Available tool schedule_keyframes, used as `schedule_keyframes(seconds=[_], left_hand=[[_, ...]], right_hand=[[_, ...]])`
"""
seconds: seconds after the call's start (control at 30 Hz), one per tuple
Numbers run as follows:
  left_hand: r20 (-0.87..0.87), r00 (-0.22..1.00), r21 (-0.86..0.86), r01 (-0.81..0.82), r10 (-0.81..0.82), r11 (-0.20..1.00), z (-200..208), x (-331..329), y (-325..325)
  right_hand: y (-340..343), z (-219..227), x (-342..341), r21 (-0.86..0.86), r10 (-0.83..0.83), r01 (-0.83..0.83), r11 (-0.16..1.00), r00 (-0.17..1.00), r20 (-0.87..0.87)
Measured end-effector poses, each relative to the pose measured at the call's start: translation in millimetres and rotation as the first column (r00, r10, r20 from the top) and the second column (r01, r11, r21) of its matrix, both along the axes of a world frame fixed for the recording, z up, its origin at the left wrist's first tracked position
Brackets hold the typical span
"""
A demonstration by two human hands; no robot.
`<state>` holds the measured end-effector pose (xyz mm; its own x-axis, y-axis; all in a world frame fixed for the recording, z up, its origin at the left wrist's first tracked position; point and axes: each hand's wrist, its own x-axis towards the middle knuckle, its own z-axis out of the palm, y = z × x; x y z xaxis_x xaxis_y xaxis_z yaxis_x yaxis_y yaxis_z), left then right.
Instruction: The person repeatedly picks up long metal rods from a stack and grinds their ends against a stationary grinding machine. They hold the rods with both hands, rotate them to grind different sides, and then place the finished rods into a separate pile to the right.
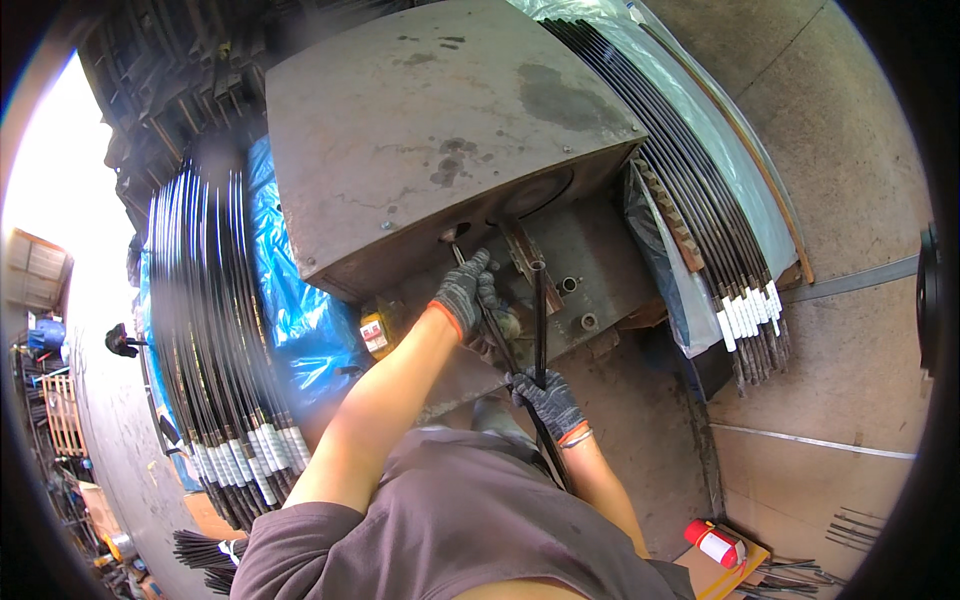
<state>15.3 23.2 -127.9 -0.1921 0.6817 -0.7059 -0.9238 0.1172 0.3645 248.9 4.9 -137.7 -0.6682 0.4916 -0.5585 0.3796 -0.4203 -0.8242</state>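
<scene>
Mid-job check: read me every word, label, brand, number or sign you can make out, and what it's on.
No text can be read.
Yellow container beside the left forearm: white-and-red label, too small to read.
Red canister at lower right: white label, too blurred to read.
White wraps on the rod bundles: no lettering I can make out.

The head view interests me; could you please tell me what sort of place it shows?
It looks like a metal workshop, judging by the large steel box and the bundles of long dark rods on either side of it.
</scene>
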Motion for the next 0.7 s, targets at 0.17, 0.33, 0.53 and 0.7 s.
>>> schedule_keyframes(seconds=[0.17, 0.33, 0.53, 0.7], left_hand=[[-0.017, 1.0, 0.007, -0.001, 0.002, 1.0, 2, -3, 2], [0.022, 1.0, -0.003, -0.013, 0.013, 1.0, 1, -5, 3], [-0.071, 0.997, -0.109, -0.007, 0.0, 0.994, 8, -5, 4], [-0.002, 1.0, -0.041, -0.011, 0.011, 0.999, 17, -5, 2]], right_hand=[[-2, -13, 1, 0.075, 0.009, -0.008, 0.997, 1.0, -0.017], [-4, -9, -7, -0.016, -0.014, 0.014, 1.0, 1.0, -0.008], [-4, -6, -17, 0.037, 0.029, -0.031, 0.999, 0.998, 0.047], [-3, -23, -12, 0.039, 0.012, -0.011, 0.999, 0.999, -0.034]])
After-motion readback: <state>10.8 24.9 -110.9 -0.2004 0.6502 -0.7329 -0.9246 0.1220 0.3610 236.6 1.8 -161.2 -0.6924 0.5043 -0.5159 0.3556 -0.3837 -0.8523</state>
